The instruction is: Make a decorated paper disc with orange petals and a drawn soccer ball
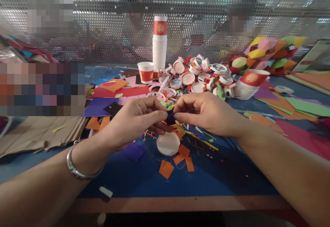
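Observation:
Between my two hands, above the middle of the table, is a small dark purple piece, partly hidden by fingers; it looks like paper, curled or folded. My left hand pinches its left side with thumb and fingers. On its right side, my right hand grips it the same way. Just below them lies a round white disc, seemingly a cut paper-cup bottom. Small orange paper squares are scattered beside the disc. Farther left on the blue tabletop rests a purple paper piece.
Behind my hands stand a tall stack of paper cups, a single cup and a heap of cut cup pieces. A tilted cup stack and coloured paper sheets are right. Brown paper lies left. A perforated metal screen closes the back.

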{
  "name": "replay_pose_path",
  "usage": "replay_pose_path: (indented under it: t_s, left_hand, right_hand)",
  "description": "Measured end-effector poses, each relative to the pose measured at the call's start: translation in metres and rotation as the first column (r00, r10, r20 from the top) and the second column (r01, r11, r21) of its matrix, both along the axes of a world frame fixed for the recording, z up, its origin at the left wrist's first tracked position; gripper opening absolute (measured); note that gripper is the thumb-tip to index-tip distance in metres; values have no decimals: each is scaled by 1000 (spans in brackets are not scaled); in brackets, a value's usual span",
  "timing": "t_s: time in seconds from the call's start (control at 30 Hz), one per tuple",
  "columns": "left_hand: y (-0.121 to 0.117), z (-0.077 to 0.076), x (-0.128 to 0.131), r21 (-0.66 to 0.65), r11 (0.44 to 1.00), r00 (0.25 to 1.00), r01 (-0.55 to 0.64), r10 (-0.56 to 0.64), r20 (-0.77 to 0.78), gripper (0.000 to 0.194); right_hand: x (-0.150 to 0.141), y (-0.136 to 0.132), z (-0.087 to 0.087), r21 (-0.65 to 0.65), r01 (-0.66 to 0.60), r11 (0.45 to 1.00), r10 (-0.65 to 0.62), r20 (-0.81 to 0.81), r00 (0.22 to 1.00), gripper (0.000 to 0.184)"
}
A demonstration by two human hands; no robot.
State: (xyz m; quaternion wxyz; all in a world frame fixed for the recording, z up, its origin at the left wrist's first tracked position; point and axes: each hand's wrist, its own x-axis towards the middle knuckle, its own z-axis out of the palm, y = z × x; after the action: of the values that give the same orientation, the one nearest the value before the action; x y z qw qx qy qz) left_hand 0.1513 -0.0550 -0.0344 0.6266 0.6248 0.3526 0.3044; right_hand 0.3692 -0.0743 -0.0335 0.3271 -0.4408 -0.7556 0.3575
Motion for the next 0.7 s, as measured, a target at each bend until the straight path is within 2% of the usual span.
replay_pose_path:
  t_s: [0.23, 0.43, 0.53, 0.7]
  left_hand:
    - [0, -3, 0, 71, 997, 999, -13, 16, -51, 24]
    - [3, -5, 0, 152, 985, 997, -82, 80, 16, 18]
    - [2, -6, 0, 145, 984, 992, -105, 94, 78, 15]
    - [2, -7, 1, 86, 994, 996, -65, 60, 67, 20]
  right_hand:
    - [0, 0, -2, 3, -7, 1000, 7, 1, 1000, 11]
    - [-1, 0, 0, -17, 10, 1000, -11, -47, 999, 15]
    - [-3, 0, 2, -35, 1, 999, -4, -86, 996, 15]
    - [-2, 0, 2, 15, 23, 1000, -22, -63, 998, 15]
